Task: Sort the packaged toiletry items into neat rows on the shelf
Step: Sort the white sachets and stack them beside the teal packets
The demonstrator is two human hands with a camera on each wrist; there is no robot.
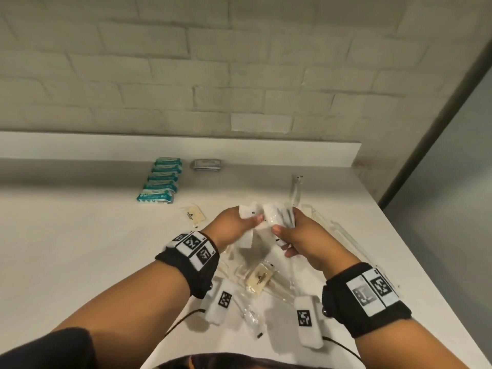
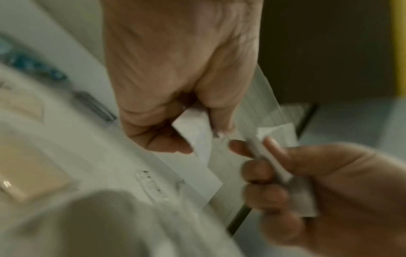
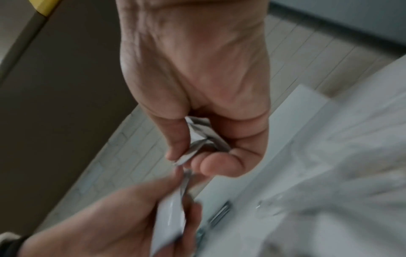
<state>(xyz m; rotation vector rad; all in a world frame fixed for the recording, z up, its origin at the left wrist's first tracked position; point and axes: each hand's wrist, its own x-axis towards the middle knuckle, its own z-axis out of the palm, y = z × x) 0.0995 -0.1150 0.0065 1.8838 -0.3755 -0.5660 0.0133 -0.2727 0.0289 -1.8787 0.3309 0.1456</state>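
Both hands are raised above a pile of packets on the white shelf (image 1: pixel 80 235). My left hand (image 1: pixel 246 221) pinches a flat white packet (image 1: pixel 246 210) between thumb and fingers. Close beside it, my right hand (image 1: pixel 286 238) grips a bundle of white and clear packets (image 1: pixel 277 218). In the left wrist view the left hand (image 2: pixel 197 139) pinches the white packet (image 2: pixel 198 137), and the right hand's bundle (image 2: pixel 274 165) is close by. The blurred right wrist view shows the right hand (image 3: pixel 186 160) curled round crumpled packets (image 3: pixel 202 139). A neat row of teal packets (image 1: pixel 161 183) lies at the back.
A grey packet (image 1: pixel 206 165) lies beside the teal row. One beige sachet (image 1: pixel 195 215) sits left of the hands, another (image 1: pixel 259 280) in the loose pile of clear wrappers below them. Long clear packets (image 1: pixel 296 190) lie to the right, near the shelf's right edge (image 1: pixel 415 249). A brick wall (image 1: pixel 239 62) stands behind.
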